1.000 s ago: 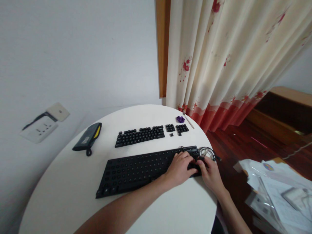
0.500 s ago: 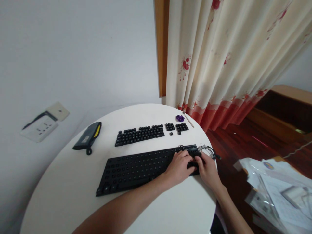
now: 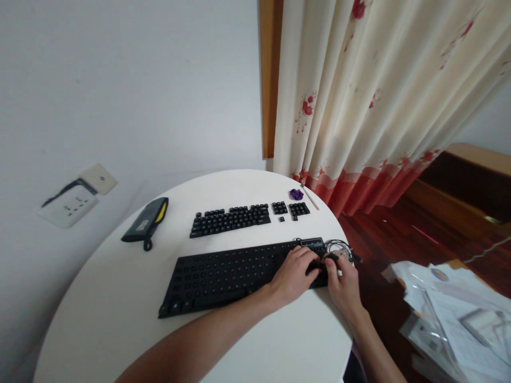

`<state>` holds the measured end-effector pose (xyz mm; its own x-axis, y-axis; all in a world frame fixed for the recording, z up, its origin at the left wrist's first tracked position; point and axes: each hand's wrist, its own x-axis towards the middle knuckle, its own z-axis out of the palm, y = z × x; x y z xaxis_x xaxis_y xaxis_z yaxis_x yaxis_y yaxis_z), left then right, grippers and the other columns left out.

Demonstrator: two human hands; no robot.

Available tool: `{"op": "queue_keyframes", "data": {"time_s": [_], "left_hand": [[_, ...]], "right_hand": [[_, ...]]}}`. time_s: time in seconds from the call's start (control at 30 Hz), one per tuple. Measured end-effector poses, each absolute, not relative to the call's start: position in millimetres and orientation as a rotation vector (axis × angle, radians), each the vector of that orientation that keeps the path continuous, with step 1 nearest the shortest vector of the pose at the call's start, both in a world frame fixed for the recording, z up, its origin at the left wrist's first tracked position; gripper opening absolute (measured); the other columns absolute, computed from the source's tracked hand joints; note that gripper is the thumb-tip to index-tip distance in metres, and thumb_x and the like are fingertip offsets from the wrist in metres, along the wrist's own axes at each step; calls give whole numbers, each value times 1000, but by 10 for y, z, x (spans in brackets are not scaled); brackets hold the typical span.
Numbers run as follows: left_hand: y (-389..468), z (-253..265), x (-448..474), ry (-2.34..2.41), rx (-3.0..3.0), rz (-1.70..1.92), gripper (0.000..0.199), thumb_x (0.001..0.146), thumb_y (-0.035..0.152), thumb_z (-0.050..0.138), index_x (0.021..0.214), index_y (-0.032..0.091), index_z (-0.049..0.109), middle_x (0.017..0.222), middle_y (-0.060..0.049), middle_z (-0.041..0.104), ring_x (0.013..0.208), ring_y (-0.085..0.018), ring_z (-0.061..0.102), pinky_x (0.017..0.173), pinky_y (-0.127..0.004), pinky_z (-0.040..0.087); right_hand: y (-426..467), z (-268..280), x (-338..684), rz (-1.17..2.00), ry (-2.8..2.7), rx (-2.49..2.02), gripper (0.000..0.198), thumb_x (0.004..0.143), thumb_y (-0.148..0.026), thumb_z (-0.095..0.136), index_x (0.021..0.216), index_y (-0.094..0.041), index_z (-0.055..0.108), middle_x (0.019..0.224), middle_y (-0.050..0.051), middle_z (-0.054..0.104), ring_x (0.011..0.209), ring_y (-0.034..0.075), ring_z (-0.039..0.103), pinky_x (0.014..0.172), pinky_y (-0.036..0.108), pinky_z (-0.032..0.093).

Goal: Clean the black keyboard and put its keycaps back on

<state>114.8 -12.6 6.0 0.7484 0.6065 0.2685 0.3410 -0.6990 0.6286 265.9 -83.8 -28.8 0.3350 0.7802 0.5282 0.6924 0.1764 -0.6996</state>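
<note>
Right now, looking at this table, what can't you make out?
In the head view:
- Keyboard: the left hand covers keys near its right end.
- Small dark item at the right hand: too small and partly covered by that hand to identify.
- Loose keycaps: most markings are too small to read.
- Papers: blurred print, cut off by the right edge.

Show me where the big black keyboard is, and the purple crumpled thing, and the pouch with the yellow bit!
Keyboard (image 3: 231, 275): head view, on the rows near its middle.
Purple crumpled thing (image 3: 296, 194): head view, on its middle.
Pouch (image 3: 147, 214): head view, on its dark body.
</note>
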Motion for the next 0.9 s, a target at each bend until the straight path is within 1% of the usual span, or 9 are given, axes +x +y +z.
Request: {"op": "queue_keyframes", "data": {"time_s": [0.07,0.23,0.37,0.47,0.53,0.7,0.9], "left_hand": [[-156,71,1143,717,2436,650,17,88,17,67,102,20,57,104,-1,64,103,-18,55,94,-32,44],[-248,94,1146,762,2742,580,15,93,21,63,105,20,54,103,-1,62,100,-21,54,90,-36,44],[-288,123,1131,764,2851,605,14,97,23,55,112,21,55,105,-2,60,99,-21,53,88,-37,44],[-300,154,1104,715,2883,657,19,100,22,50,118,22,56,109,-3,60,101,-20,54,87,-35,44],[-301,161,1091,698,2889,691,21,100,21,50,119,23,58,112,-4,60,104,-20,54,88,-35,45],[-299,121,1101,671,2876,741,16,99,24,52,112,20,62,115,-6,61,108,-22,54,90,-38,46],[-341,112,1128,648,2898,695,20,95,25,60,114,19,59,118,-8,61,115,-25,51,93,-41,45]], "right_hand": [[-834,-305,2663,118,-1379,-1560,23,99,-31,44,86,-19,59,78,4,64,69,19,57,65,30,43],[-831,-332,2668,105,-1360,-1579,26,99,-32,45,77,-20,55,68,1,59,60,16,53,58,28,40],[-850,-324,2667,85,-1341,-1553,27,98,-34,48,76,-20,55,68,1,59,60,16,52,58,28,40],[-864,-310,2667,72,-1336,-1542,27,98,-34,48,76,-20,55,67,1,59,60,16,52,58,28,40],[-867,-308,2667,68,-1336,-1540,27,98,-33,48,77,-20,56,68,1,59,60,16,52,58,28,40],[-862,-315,2659,85,-1361,-1530,26,98,-30,47,76,-20,55,68,1,59,59,15,51,57,28,38],[-873,-266,2644,123,-1360,-1519,30,98,-28,46,69,-21,46,59,-3,48,54,13,42,52,26,34]]}}
